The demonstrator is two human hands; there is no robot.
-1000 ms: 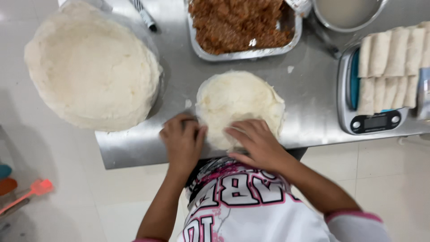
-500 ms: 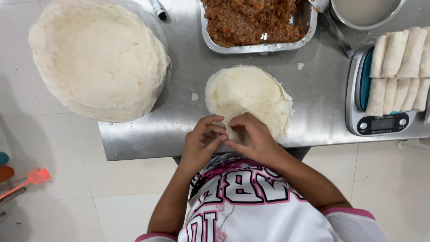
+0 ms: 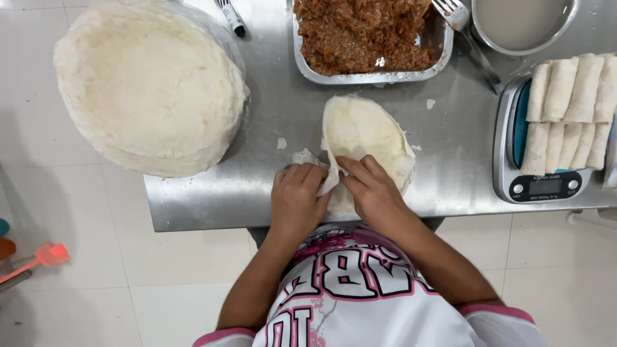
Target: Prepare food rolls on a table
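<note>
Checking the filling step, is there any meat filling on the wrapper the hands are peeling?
No, the wrapper shows bare white; the filling sits only in the tray.

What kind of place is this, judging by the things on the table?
Probably a food-preparation kitchen. A steel table holds a big stack of wrappers, a tray of filling and a scale carrying finished rolls. Both hands peel one wrapper.

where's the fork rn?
In the head view the fork is at the top right of the steel table, lying between the tray of minced filling and the metal bowl, handle angled toward the scale.
</note>
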